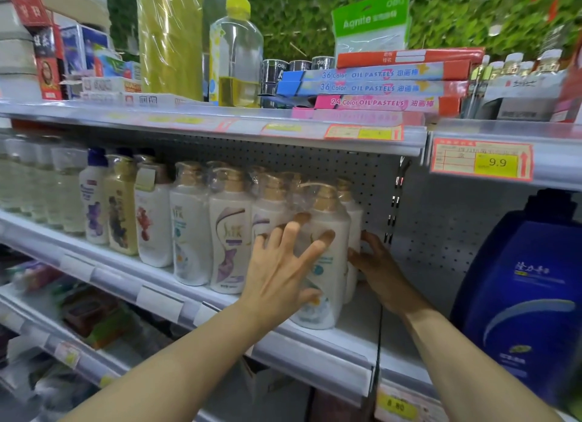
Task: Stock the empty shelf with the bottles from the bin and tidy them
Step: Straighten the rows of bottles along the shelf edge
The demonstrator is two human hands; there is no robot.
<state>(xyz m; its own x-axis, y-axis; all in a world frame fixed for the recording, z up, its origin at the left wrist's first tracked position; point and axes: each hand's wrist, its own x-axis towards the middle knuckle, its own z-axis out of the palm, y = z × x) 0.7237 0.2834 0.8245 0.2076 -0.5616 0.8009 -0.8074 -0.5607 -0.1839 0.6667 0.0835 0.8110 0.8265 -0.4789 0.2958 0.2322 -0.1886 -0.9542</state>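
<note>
White bottles (231, 232) with gold caps under clear plastic wrap stand upright in a row on the middle shelf (315, 343), touching side by side. The rightmost front bottle (327, 264) stands nearest the shelf's right end, another bottle (354, 220) just behind it.

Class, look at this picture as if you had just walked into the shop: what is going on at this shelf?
A person is stocking a shop shelf with white gold-capped bottles. The left hand lies with spread fingers on the front of the rightmost front bottle, while the right hand holds its right side, squaring it up at the end of the row. A row of similar bottles already stands to its left. A large blue bottle stands in the next bay.
</note>
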